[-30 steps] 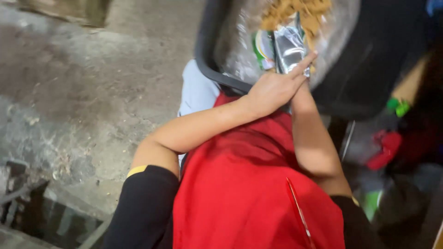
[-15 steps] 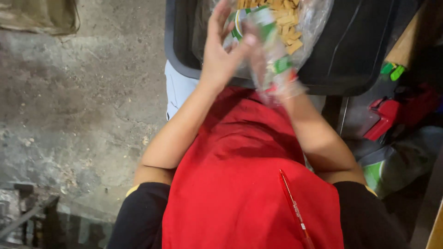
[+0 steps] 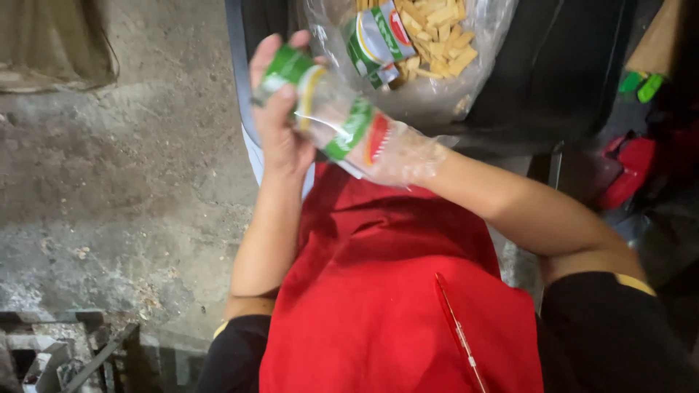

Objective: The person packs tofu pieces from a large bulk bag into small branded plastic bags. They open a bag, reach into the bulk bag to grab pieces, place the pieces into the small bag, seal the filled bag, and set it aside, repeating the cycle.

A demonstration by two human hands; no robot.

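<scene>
I am looking down through the head camera; the left hand (image 3: 280, 120) is wrapping its fingers (image 3: 271, 62) tight round one end of a see-through packet (image 3: 336, 120) with green and red print; the right hand (image 3: 408, 154) is pushed inside the other end, so I cannot tell how its fingers are bending. The packet is hanging just below the big clear bag (image 3: 437, 94) of tan sticks (image 3: 444, 33); its long side is running from upper left down to lower right, from the left hand to the right one; both hands are touching it. I am counting two hands, one held packet, one more printed packet (image 3: 375, 40) lying inside the big bag, many sticks, one black tub (image 3: 561, 65) around the bag, one red pen (image 3: 459, 335) on the red apron (image 3: 393, 291) far below the bag.
</scene>
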